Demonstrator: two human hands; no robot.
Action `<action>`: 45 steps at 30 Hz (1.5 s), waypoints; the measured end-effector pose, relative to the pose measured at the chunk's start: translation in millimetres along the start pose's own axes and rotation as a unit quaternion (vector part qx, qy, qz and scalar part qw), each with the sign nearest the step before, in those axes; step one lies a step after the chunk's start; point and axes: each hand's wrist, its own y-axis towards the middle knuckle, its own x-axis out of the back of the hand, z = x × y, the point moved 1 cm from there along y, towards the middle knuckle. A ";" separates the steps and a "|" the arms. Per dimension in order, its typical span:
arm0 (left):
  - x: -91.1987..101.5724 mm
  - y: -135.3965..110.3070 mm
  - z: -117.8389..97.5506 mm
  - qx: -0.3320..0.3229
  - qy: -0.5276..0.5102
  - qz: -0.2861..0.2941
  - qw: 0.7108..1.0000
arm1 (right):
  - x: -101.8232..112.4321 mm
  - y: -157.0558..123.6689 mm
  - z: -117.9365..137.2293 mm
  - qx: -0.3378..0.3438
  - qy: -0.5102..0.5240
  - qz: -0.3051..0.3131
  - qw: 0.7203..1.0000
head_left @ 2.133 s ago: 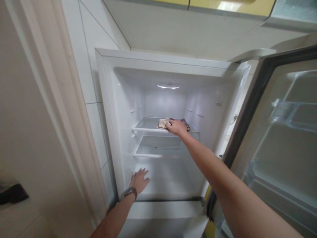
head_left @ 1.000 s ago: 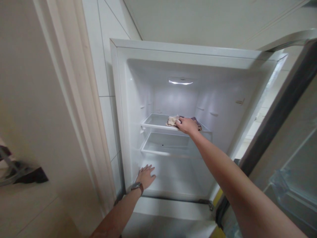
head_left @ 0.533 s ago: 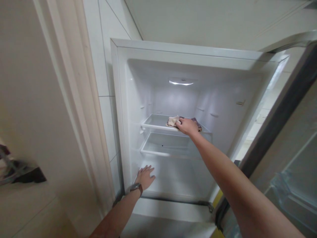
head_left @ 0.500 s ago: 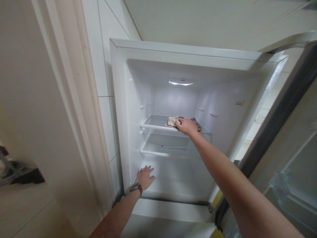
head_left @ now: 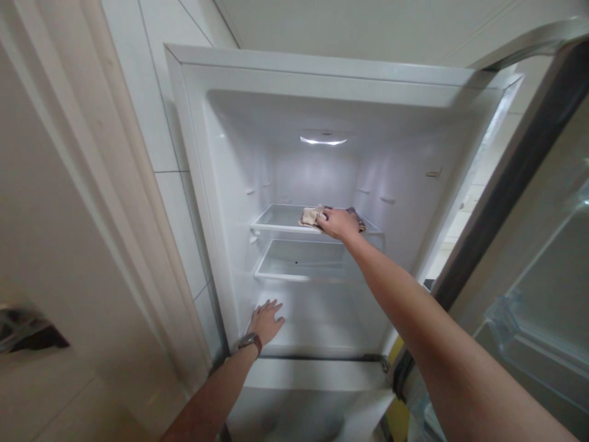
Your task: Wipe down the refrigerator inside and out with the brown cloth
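Note:
A white fridge (head_left: pixel 193 153) stands open in front of me, its lamp (head_left: pixel 323 137) lit. My right hand (head_left: pixel 339 223) reaches in and grips a folded cloth (head_left: pixel 311 216), cream on one side and dark patterned on the other. The cloth lies on the upper glass shelf (head_left: pixel 277 216), partly covered by my fingers. Lower down, my left hand (head_left: pixel 267 322) is spread with nothing in it, by the left wall near the fridge floor (head_left: pixel 317 325). Whether its palm touches the surface I cannot tell. A watch (head_left: pixel 251 341) sits on my left wrist.
Below the upper shelf is a second glass shelf (head_left: pixel 304 278). The fridge door (head_left: pixel 543 264), with clear door bins (head_left: pixel 510 319), swings out on the right. To the left are white wall tiles (head_left: pixel 172 202) and a pale door frame (head_left: pixel 124 153).
My view has shifted a little closer, so the fridge looks larger. My right hand stays on the cloth at about the same place on the shelf; my left hand remains low and spread.

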 end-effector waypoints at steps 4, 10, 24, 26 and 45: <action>1.2 -0.3 -1.1 -0.002 -0.003 0.000 1.000 | 0.6 0.3 -0.3 0.005 -0.004 0.001 1.000; 7.5 -2.9 -5.6 -0.001 -0.007 0.011 1.000 | 0.3 2.5 -2.9 0.012 0.004 0.016 1.000; 6.4 -3.3 -6.4 -0.002 -0.031 0.006 0.999 | -3.6 27.3 -6.7 -0.007 0.019 0.092 0.996; 6.2 -3.2 -6.1 -0.004 -0.031 0.006 0.999 | -4.4 25.7 -4.7 -0.008 0.007 0.064 0.998; 1.6 0.2 -2.8 0.000 -0.002 0.006 1.000 | -8.2 -41.2 57.8 -0.050 0.041 -0.109 0.992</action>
